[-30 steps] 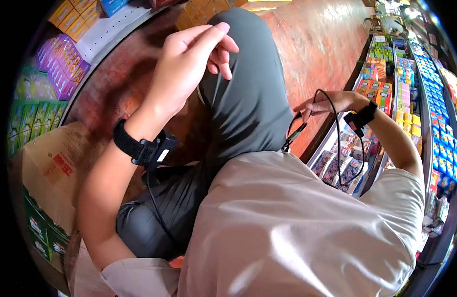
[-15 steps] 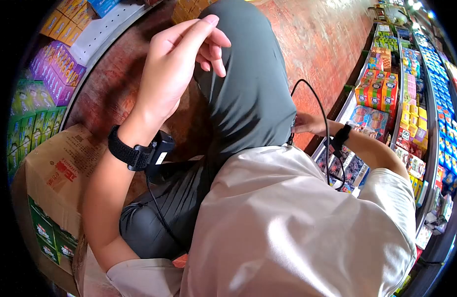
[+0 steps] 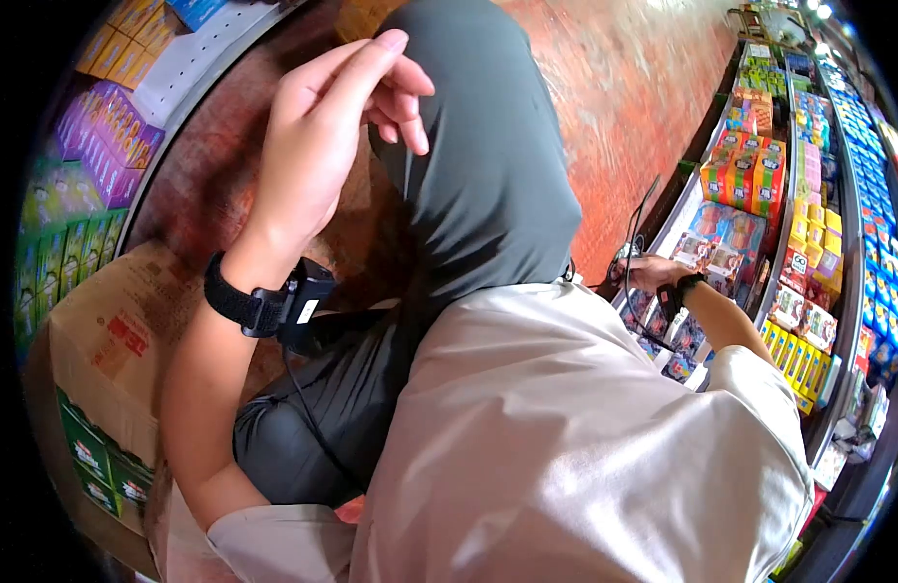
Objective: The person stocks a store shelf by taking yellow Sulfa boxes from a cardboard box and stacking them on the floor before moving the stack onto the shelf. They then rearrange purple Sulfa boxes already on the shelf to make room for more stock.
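My left hand (image 3: 347,112) is raised above the dark grey trousers (image 3: 478,155), over the thigh. Its fingers are loosely curled and apart, with nothing between them. A black strap with a small black box (image 3: 311,296) sits on that wrist, and a thin cable runs down from it. My right hand (image 3: 651,273) is out beside the knee, at the edge of the low right-hand shelf. Its fingers are closed around a small dark item with a black cable (image 3: 636,243), too small to make out. Another black wrist strap (image 3: 680,288) is on that arm.
Boxed snacks (image 3: 743,173) and yellow packs (image 3: 797,361) fill the shelf at right. An opened cardboard carton (image 3: 119,321) holding green boxes (image 3: 89,452) stands at left, below purple boxes (image 3: 109,141). The red, worn floor (image 3: 643,87) runs ahead between the shelves.
My right hand has moved away from the trousers, to the right toward the shelf, and the black cable has shifted with it. My left hand has drifted slightly left, its pose unchanged.
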`<state>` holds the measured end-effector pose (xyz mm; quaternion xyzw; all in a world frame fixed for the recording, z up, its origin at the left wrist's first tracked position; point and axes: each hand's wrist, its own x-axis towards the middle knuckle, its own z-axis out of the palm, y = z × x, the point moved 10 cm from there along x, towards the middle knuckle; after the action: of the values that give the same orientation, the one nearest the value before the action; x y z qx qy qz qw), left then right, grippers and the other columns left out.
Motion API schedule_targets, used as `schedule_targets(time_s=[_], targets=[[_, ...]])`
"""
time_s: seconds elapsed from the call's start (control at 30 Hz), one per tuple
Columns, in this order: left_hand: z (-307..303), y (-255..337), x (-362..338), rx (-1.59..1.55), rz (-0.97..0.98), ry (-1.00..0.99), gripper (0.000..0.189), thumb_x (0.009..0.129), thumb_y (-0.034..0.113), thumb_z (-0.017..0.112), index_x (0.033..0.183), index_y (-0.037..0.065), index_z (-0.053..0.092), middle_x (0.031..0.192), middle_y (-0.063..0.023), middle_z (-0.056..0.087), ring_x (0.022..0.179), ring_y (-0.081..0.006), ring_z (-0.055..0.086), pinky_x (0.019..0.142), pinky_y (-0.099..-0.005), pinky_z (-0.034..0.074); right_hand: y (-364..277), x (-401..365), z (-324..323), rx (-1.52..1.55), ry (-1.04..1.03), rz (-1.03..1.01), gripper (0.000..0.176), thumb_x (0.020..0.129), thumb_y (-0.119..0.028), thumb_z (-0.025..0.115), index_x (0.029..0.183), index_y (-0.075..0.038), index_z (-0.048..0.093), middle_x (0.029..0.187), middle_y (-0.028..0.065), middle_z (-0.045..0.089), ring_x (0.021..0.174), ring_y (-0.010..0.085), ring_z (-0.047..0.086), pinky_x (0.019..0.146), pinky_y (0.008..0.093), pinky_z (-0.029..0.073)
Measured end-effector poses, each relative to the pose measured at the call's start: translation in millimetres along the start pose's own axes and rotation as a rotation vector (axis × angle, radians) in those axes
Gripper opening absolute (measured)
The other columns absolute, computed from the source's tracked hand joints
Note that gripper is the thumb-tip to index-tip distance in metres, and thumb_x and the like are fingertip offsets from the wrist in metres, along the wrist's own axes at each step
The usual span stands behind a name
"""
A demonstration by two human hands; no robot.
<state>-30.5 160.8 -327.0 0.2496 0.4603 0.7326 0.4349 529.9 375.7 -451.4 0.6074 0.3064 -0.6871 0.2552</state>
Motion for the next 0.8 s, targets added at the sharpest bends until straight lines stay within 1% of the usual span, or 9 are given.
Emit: schedule_targets(time_s=[0.13, 0.33, 0.4, 0.5, 0.53, 0.6, 0.7, 0.73, 0.8], targets=[[-9, -9, 0, -0.036, -0.022, 0.042, 0.036, 0.1, 0.029, 0.051, 0.08, 0.002, 0.065, 0.067, -0.0027, 0.06, 0.059, -0.0136, 0.062, 0.06, -0.0234, 0.042, 16, 6, -37, 0.117, 0.1, -0.09, 0.022, 0.096, -0.023, 0.059, 0.11, -0.006, 0.063, 0.105, 0.0063, 0.067, 0.106, 0.0211, 0.062, 0.097, 0.0374, 0.047], [-13, -10, -3, -0.03, -0.056, 0.127, 0.035, 0.101, 0.027, 0.047, 0.079, 0.004, 0.06, 0.066, -0.0035, 0.056, 0.057, -0.0149, 0.06, 0.057, -0.024, 0.04, -19, 30, -20, 0.282, 0.107, -0.392, 0.018, 0.098, -0.029, 0.056, 0.108, -0.015, 0.062, 0.108, -0.0009, 0.065, 0.103, 0.0125, 0.06, 0.097, 0.0331, 0.047], [-13, -10, -4, -0.037, -0.068, 0.15, 0.037, 0.103, 0.026, 0.043, 0.076, 0.004, 0.055, 0.066, -0.0043, 0.05, 0.054, -0.0162, 0.055, 0.055, -0.0258, 0.042, -25, 43, -25, 0.322, 0.033, -0.425, 0.019, 0.099, -0.026, 0.056, 0.111, -0.012, 0.06, 0.109, 0.003, 0.065, 0.105, 0.0171, 0.062, 0.098, 0.0356, 0.05], [-14, -10, -6, -0.056, -0.069, 0.188, 0.039, 0.103, 0.025, 0.04, 0.072, 0.003, 0.049, 0.066, -0.0054, 0.044, 0.05, -0.0165, 0.047, 0.051, -0.0295, 0.045, -38, 48, -13, 0.354, 0.071, -0.444, 0.021, 0.097, -0.028, 0.058, 0.11, -0.011, 0.061, 0.107, 0.0024, 0.066, 0.105, 0.0151, 0.061, 0.096, 0.033, 0.05], [-14, -10, -7, -0.054, -0.071, 0.19, 0.039, 0.103, 0.025, 0.04, 0.072, 0.003, 0.049, 0.066, -0.0055, 0.044, 0.05, -0.0166, 0.047, 0.051, -0.0296, 0.045, -43, 49, -6, 0.35, 0.027, -0.46, 0.022, 0.097, -0.029, 0.058, 0.109, -0.01, 0.061, 0.106, 0.0023, 0.066, 0.1, 0.0152, 0.062, 0.095, 0.032, 0.05], [-15, -9, -10, -0.048, -0.071, 0.196, 0.039, 0.103, 0.024, 0.04, 0.071, 0.003, 0.048, 0.065, -0.0059, 0.043, 0.049, -0.0166, 0.046, 0.05, -0.0298, 0.046, -43, 57, -9, 0.36, 0.092, -0.426, 0.022, 0.097, -0.027, 0.058, 0.108, -0.009, 0.062, 0.102, 0.0035, 0.066, 0.098, 0.0164, 0.064, 0.095, 0.0318, 0.051], [-18, -10, -11, -0.038, -0.097, 0.241, 0.04, 0.103, 0.024, 0.038, 0.071, 0.003, 0.048, 0.065, -0.006, 0.043, 0.05, -0.017, 0.047, 0.05, -0.0299, 0.045, -61, 49, 24, 0.246, -0.066, -0.457, 0.022, 0.097, -0.025, 0.058, 0.108, -0.007, 0.063, 0.101, 0.0053, 0.067, 0.099, 0.0182, 0.065, 0.094, 0.0329, 0.051], [-19, -9, -12, -0.029, -0.097, 0.252, 0.04, 0.104, 0.024, 0.038, 0.071, 0.003, 0.048, 0.065, -0.0061, 0.043, 0.05, -0.0169, 0.047, 0.05, -0.0301, 0.045, -60, 41, 40, 0.131, -0.107, -0.367, 0.024, 0.094, -0.025, 0.063, 0.105, -0.004, 0.064, 0.103, 0.0081, 0.068, 0.103, 0.0204, 0.064, 0.095, 0.0343, 0.051], [-14, -11, -9, -0.036, -0.066, 0.181, 0.04, 0.104, 0.024, 0.038, 0.072, 0.003, 0.049, 0.066, -0.0059, 0.044, 0.05, -0.017, 0.049, 0.051, -0.0289, 0.044, -69, 17, 97, -0.227, -0.475, -0.35, 0.031, 0.089, -0.026, 0.07, 0.106, -0.001, 0.065, 0.107, 0.0097, 0.069, 0.101, 0.0222, 0.064, 0.094, 0.035, 0.05]])
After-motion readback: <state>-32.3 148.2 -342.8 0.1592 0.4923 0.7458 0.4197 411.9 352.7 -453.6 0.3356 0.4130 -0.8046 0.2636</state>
